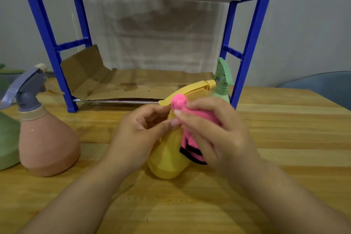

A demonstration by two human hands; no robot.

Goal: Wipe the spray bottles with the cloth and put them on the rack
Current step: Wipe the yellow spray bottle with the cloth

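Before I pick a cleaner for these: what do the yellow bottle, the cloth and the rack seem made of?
Yellow bottle: likely plastic, smooth, slightly glossy, moulded trigger. Pink cloth: soft fleecy fabric, bunched, with black stitched edging. Rack: blue uprights look like moulded plastic, crossbars shiny like metal, shelves lined with brown cardboard.

Yellow spray bottle (167,159): neck and upper body hidden behind left hand (140,133), right hand (214,135) and pink cloth (191,118). Light green spray bottle (223,81): body hidden behind right hand. Green bottle (7,140) cut by left edge. Rack (47,30) top cut by upper edge. Grey-blue object (321,85) cut by right edge, unidentifiable.
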